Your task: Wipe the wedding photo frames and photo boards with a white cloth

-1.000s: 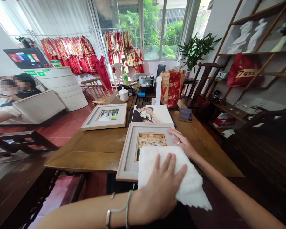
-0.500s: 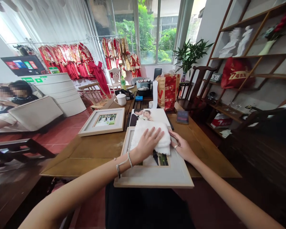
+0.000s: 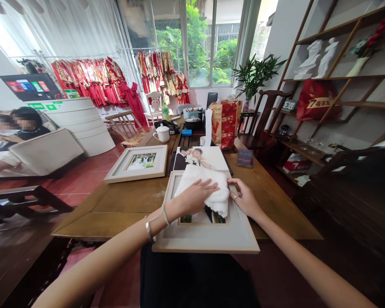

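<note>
My left hand [image 3: 197,194] lies flat on a folded white towel [image 3: 192,173], its fingers stretched out. Beneath the towel is a light wooden picture frame [image 3: 208,244], near the table's front edge. The towel hides much of the frame's photo; only the photo's lower part shows. At the frame's right edge my right hand [image 3: 244,196] is closed, its thumb and bent fingers gripping that side. Just behind lies a large wedding photo print [image 3: 216,156]. To the left, a second picture frame [image 3: 136,177] lies face up, apart from both hands.
The wooden table [image 3: 115,214] also bears a white lidded mug [image 3: 162,133], a red-and-tan paper bag [image 3: 225,124] and a small dark block [image 3: 245,158]. A dark wooden chair [image 3: 259,119] stands at the back right. Two people sit on a pale sofa [image 3: 51,154] at left.
My left hand has slid a little down across the frame with the towel, and its fingers are closer together. My right hand stays at the frame's right edge.
</note>
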